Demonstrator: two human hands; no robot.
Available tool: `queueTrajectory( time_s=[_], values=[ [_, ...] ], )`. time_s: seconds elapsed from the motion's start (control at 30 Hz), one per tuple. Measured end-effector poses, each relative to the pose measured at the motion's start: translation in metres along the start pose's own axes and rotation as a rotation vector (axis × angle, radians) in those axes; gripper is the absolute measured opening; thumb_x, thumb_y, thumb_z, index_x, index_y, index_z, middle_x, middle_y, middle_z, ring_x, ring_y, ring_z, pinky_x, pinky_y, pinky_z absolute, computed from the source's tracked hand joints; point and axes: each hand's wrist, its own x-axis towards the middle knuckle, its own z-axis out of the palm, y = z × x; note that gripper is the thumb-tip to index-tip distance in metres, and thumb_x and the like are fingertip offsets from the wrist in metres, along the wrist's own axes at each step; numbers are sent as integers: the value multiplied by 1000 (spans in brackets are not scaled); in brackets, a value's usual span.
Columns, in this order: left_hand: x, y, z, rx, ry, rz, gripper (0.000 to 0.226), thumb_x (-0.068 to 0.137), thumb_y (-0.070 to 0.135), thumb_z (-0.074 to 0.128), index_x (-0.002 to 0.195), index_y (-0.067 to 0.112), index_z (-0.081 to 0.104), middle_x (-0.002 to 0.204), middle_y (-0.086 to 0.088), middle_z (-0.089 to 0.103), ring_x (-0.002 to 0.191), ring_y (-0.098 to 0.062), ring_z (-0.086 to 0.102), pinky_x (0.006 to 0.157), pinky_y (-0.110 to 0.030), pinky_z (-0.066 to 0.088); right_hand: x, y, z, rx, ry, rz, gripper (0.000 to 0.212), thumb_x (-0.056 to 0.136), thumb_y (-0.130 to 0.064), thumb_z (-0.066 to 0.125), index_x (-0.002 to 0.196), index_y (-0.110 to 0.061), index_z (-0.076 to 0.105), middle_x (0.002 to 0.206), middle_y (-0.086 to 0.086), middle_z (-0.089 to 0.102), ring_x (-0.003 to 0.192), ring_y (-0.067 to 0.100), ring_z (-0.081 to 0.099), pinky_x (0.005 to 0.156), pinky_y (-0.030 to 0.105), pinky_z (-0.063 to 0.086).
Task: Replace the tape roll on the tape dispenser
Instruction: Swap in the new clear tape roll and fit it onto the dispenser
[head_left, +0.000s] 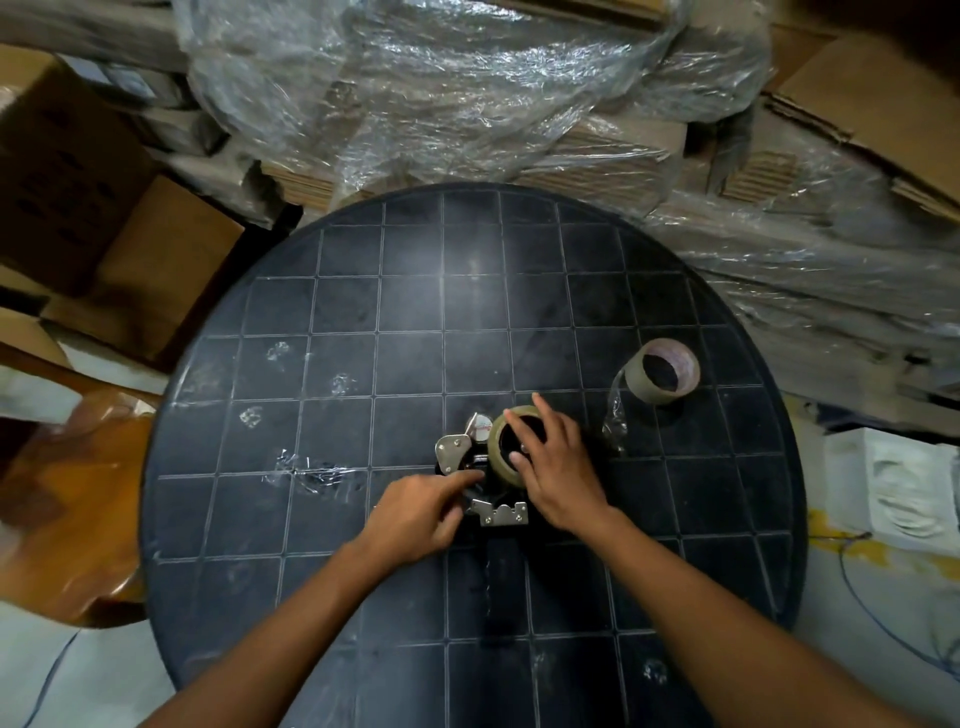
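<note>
The tape roll (501, 449) was seated on the tape dispenser (480, 486), which lay on its side near the middle of the round table (322, 291). The roll was pressed by the right hand (556, 467), fingers spread over its face and core, not clenched. The dispenser's frame was pinched by the left hand (415, 514) beside the metal plate. The roll was judged light and stiff, with a slick outer wrap; it was best taken by the rim or through the core. 1 spent roll (662, 371), nearly bare cardboard, stood well apart to the right, a clear tape scrap (615, 418) trailing from it.
</note>
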Motion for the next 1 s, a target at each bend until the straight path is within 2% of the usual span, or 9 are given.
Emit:
queueTrajectory(
  time_s=[0.13, 0.27, 0.33, 0.47, 0.6, 0.7, 0.77, 0.87, 1.0],
  values=[
    [9, 2, -1, 147, -124, -18, 43, 88, 30, 50, 130, 29, 54, 107, -8, 73, 97, -35, 65, 75, -40, 50, 2, -4, 0, -21, -12, 44, 55, 102, -40, 38, 155, -36, 22, 166, 8, 12, 145, 36, 23, 112, 52, 40],
    [12, 10, -3, 240, -161, -75, 23, 92, 29, 48, 103, 17, 63, 94, -17, 70, 88, -41, 63, 64, -40, 42, -3, -8, -11, 84, -87, 102, 60, 102, -42, 40, 157, -37, 17, 169, 5, 3, 152, 35, 9, 120, 54, 27],
    [9, 9, -2, 266, -152, -95, 25, 93, 31, 46, 93, 11, 60, 89, -19, 69, 84, -43, 62, 62, -40, 41, -15, -12, -15, 266, 25, 192, 59, 100, -38, 46, 155, -30, 27, 166, 8, 18, 150, 33, 20, 120, 48, 28],
    [-5, 0, 4, 155, -33, -113, 31, 94, 38, 47, 89, 11, 61, 87, -16, 71, 83, -42, 64, 63, -41, 45, -54, -21, -16, 425, 297, 394, 41, 90, -28, 60, 130, -19, 54, 127, 7, 52, 115, 26, 56, 88, 35, 48],
    [-17, -8, 13, 50, 37, -116, 27, 93, 35, 50, 89, 11, 63, 89, -11, 70, 82, -38, 65, 65, -41, 49, -90, -42, 0, 347, 205, 458, 48, 84, -49, 65, 119, -20, 51, 117, 2, 50, 106, 21, 56, 77, 32, 48],
    [-19, -11, 16, -8, 102, -117, 21, 93, 30, 53, 91, 12, 65, 98, -9, 63, 83, -34, 65, 66, -41, 51, -100, -59, 18, 137, 141, 459, 90, 72, -70, 64, 139, -16, 39, 141, 11, 42, 126, 29, 46, 96, 41, 50],
    [-22, -16, 19, -49, 131, -107, 17, 91, 25, 57, 93, 12, 67, 104, -6, 62, 84, -29, 65, 68, -39, 52, -95, -67, 20, -39, 135, 406, 112, 66, -76, 63, 152, -15, 23, 158, 18, 26, 143, 37, 31, 111, 53, 40],
    [-23, -25, 21, -118, 173, -111, 13, 89, 20, 61, 89, 11, 70, 99, -4, 62, 82, -25, 65, 68, -35, 51, -75, -74, 11, -153, 73, 217, 124, 68, -75, 63, 158, -18, 1, 168, 15, -1, 154, 36, 1, 122, 59, 15],
    [-19, -32, 17, -182, 212, -107, 12, 85, 19, 63, 80, 10, 68, 91, -4, 62, 77, -24, 64, 65, -37, 52, -36, -86, -7, -237, -16, -18, 125, 68, -67, 71, 158, -17, 0, 168, 12, -6, 154, 34, -9, 121, 66, 9]
  ],
)
